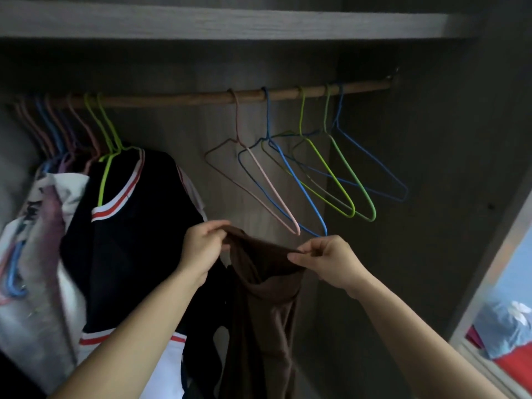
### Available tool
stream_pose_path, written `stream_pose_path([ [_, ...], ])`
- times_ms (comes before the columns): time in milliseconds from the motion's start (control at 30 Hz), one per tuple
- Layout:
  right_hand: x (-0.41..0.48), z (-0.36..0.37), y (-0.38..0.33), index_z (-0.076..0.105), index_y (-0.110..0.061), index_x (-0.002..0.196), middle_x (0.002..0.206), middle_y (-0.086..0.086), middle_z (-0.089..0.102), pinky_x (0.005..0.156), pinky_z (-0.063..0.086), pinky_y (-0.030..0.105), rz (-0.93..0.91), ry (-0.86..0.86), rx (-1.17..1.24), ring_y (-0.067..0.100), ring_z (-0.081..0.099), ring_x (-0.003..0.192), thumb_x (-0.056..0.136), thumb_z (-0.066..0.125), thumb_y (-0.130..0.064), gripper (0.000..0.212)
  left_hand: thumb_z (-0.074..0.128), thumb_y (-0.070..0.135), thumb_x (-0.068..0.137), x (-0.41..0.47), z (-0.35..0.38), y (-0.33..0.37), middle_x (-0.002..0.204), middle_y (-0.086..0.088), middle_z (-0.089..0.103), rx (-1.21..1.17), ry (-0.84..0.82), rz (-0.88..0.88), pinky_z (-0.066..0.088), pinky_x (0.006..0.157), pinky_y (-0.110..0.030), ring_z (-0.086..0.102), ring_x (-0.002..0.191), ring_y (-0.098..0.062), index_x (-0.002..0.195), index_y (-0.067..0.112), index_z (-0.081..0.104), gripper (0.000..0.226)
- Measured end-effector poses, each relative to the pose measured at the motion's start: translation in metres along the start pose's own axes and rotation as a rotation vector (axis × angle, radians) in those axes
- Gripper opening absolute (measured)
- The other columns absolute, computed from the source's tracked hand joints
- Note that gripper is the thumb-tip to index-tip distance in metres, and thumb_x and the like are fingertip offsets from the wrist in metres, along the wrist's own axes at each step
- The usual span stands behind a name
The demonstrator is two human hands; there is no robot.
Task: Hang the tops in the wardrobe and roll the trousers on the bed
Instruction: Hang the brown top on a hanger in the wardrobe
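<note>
A brown top hangs down between my hands inside the wardrobe. My left hand pinches its upper edge on the left, and my right hand pinches the same edge on the right. Just above them, several bare wire hangers in pink, blue and green hang from the wooden rail. A black top with red and white trim hangs on a green hanger to the left.
More clothes and coloured hangers crowd the rail's left end. A shelf runs above the rail. The wardrobe's side wall stands at the right, with a door edge and blue and red fabric beyond it.
</note>
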State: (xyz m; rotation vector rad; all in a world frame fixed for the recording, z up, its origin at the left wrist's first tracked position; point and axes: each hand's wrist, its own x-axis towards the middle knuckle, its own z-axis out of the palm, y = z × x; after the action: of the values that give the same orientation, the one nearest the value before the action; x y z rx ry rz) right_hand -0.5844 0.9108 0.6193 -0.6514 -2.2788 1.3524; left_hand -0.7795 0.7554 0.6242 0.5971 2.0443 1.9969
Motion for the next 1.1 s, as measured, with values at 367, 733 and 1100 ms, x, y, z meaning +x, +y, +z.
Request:
stream_pose_path([
  [367, 0.024, 0.021, -0.072, 0.04, -0.013, 0.063, 0.057, 0.0, 0.056, 0.055, 0.039, 0.029, -0.251, 0.523, -0.11, 0.013, 0.051, 0.054, 0.087, 0.066, -0.038, 0.043, 0.059, 0.002, 0.092, 0.02, -0.019, 0.008, 0.096, -0.002, 0.071, 0.24, -0.064, 0.188, 0.046, 0.084, -0.021, 0.065, 0.09, -0.013, 0.1, 0.012, 0.072, 0.018],
  [733, 0.064, 0.037, -0.11, 0.064, -0.024, 0.106, 0.102, 0.01, 0.069, 0.077, 0.05, 0.037, -0.218, 0.271, -0.695, 0.037, 0.063, 0.099, 0.087, 0.054, -0.037, 0.025, 0.063, 0.013, 0.092, 0.033, -0.059, 0.002, 0.092, -0.003, 0.071, 0.227, 0.122, 0.164, 0.051, 0.075, -0.026, 0.068, 0.089, -0.017, 0.098, 0.013, 0.069, 0.009],
  [1100, 0.09, 0.092, -0.128, 0.066, -0.013, 0.11, 0.094, 0.01, 0.072, 0.074, 0.044, 0.039, -0.421, 0.329, -0.243, 0.038, 0.062, 0.095, 0.106, 0.04, -0.031, 0.032, 0.067, 0.022, 0.087, 0.03, -0.088, 0.004, 0.062, 0.002, 0.065, 0.387, 0.217, 0.199, 0.043, 0.056, -0.025, 0.061, 0.06, -0.014, 0.072, 0.018, 0.065, 0.016],
])
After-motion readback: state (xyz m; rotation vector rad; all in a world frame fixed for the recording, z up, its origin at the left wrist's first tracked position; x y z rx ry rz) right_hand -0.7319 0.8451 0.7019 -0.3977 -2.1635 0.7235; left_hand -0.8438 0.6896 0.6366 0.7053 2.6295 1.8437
